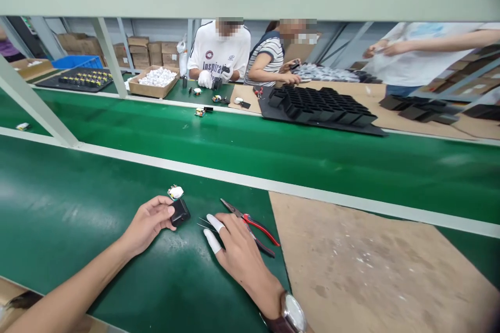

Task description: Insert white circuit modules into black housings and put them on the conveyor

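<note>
Between the thumb and fingers of my left hand [150,222] is a small black plastic case [180,213]. Just beyond it a small circuit assembly [175,192] with a white top shows on the green work surface [128,182]. My right hand [236,247], with white covers on two fingertips and a watch at the wrist, pinches thin metal tweezers [207,225], whose tips point left toward the case without touching it. Pliers with red and black handles [255,227] lie open beside and partly behind my right hand.
Brown cardboard [375,265] covers the right of the surface. Beyond a pale metal rail [219,173] runs a green conveyor belt [156,130] carrying a small assembly [200,112]. Across it are people, a tray of black cases [320,106] and a box of white parts [150,86].
</note>
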`<state>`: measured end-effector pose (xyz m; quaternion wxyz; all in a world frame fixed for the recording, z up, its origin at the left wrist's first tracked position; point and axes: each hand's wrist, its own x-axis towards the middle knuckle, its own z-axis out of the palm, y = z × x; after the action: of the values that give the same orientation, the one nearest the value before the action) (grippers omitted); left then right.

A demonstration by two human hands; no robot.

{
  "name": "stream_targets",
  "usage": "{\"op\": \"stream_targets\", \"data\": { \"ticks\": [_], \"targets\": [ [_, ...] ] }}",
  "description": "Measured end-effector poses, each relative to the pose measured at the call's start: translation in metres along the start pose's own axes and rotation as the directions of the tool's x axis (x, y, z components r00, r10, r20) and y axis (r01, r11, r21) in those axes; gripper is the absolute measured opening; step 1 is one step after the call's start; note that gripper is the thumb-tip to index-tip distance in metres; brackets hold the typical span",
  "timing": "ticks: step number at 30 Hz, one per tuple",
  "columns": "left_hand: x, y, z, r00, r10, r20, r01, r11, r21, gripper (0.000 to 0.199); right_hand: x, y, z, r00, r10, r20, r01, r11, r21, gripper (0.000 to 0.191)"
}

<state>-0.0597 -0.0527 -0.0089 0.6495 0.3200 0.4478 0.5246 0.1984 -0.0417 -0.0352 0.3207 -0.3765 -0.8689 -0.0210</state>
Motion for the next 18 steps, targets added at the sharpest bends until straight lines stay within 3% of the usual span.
{"op": "stream_targets", "data": {
  "ticks": [5, 13, 16, 18],
  "targets": [
    [0.006, 0.003, -0.004, 0.992, -0.072, -0.105, 0.061, 0.992, -0.108, 0.036, -0.002, -0.001, 0.003, 0.998, 0.002, 0.07, 0.003, 0.997, -0.072, 0.025],
    [0.008, -0.001, -0.007, 0.99, 0.009, -0.142, -0.012, 1.0, -0.024, 0.036, -0.008, 0.011, 0.007, 0.989, 0.033, 0.145, -0.018, 0.994, -0.106, 0.035],
    [0.009, 0.0, -0.011, 0.981, 0.114, -0.154, -0.106, 0.993, 0.059, 0.036, -0.008, 0.016, 0.007, 0.993, 0.051, 0.105, -0.034, 0.987, -0.157, 0.038],
    [0.011, 0.002, -0.016, 0.949, 0.258, -0.179, -0.211, 0.946, 0.246, 0.037, -0.007, 0.015, 0.008, 0.997, 0.04, 0.072, -0.029, 0.988, -0.15, 0.037]
  ]
}}
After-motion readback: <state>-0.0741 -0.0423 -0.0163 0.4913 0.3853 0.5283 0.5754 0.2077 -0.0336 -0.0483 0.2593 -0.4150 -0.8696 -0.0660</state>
